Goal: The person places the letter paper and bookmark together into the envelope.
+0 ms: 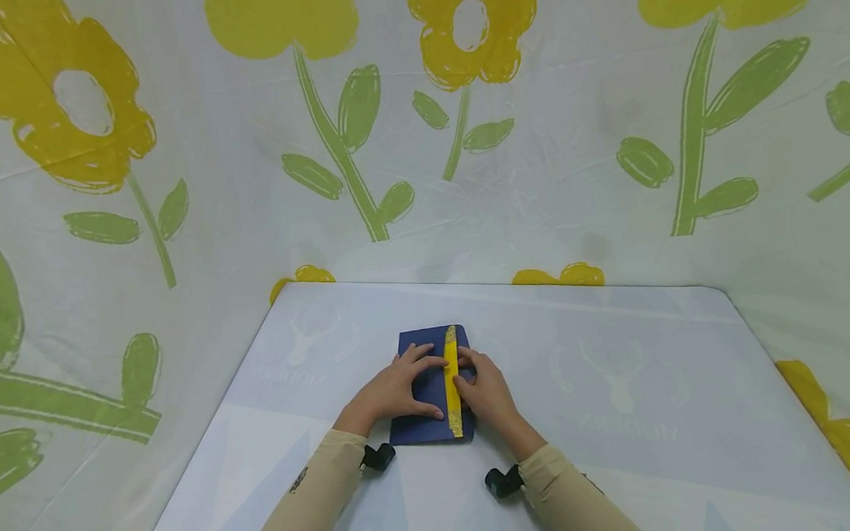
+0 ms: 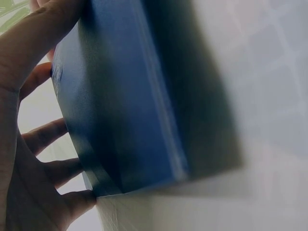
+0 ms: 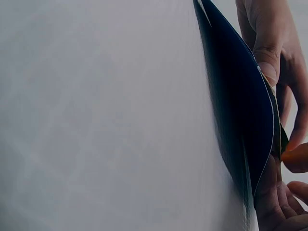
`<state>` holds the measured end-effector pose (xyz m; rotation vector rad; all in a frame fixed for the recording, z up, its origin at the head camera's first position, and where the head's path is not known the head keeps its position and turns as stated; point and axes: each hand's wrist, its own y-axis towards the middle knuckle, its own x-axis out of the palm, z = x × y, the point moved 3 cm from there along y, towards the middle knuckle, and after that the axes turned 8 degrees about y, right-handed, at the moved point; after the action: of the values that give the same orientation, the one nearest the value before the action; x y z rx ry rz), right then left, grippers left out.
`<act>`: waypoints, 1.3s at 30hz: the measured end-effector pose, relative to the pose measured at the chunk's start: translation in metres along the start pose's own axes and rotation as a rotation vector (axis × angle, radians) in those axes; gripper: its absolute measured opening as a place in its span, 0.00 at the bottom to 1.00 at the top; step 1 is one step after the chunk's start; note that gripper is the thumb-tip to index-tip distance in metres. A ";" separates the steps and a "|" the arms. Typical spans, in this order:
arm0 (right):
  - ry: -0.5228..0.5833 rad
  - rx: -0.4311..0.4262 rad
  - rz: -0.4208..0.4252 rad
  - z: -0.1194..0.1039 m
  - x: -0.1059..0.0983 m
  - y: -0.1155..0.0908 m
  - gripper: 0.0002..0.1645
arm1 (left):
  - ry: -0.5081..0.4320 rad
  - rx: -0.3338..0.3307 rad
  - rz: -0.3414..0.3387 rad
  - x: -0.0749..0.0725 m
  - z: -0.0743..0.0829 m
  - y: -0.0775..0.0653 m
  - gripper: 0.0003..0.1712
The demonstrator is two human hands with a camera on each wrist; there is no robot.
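Note:
A dark blue booklet (image 1: 426, 395) with a yellow strip (image 1: 452, 377) running along its right side lies on the table. Both ends of the strip are speckled. My left hand (image 1: 399, 385) rests on the blue cover, its fingers spread and its thumb toward the near end. In the left wrist view, those fingers (image 2: 48, 134) reach the edge of the booklet (image 2: 120, 96). At the strip, my right hand (image 1: 490, 395) pinches the booklet's edge between thumb and fingers. The right wrist view shows a blue cover (image 3: 245, 96) bowed up from the table beside both hands; part of the grip is hidden.
The pale table (image 1: 620, 351) has faint printed deer-head patterns and a rounded far right corner. Behind and beside it hangs a white curtain (image 1: 571, 143) with yellow flowers and green leaves. Small black cameras (image 1: 504, 481) sit at both wrists.

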<state>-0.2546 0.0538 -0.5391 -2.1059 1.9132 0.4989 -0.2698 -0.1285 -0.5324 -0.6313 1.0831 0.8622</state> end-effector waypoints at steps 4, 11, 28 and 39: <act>-0.020 -0.006 0.025 0.000 -0.001 -0.001 0.32 | 0.002 0.005 0.006 0.000 -0.001 -0.001 0.49; -0.022 -0.009 0.027 -0.001 -0.001 -0.001 0.34 | -0.003 -0.001 0.004 0.001 -0.002 -0.001 0.49; -0.023 -0.063 0.009 0.000 0.005 0.001 0.32 | 0.010 0.025 0.011 -0.001 0.000 0.000 0.49; -0.037 -0.104 -0.002 -0.004 0.007 -0.001 0.31 | 0.001 0.041 0.016 -0.002 0.001 -0.001 0.48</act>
<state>-0.2525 0.0459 -0.5381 -2.1459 1.9029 0.6462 -0.2691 -0.1292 -0.5299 -0.5899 1.1054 0.8513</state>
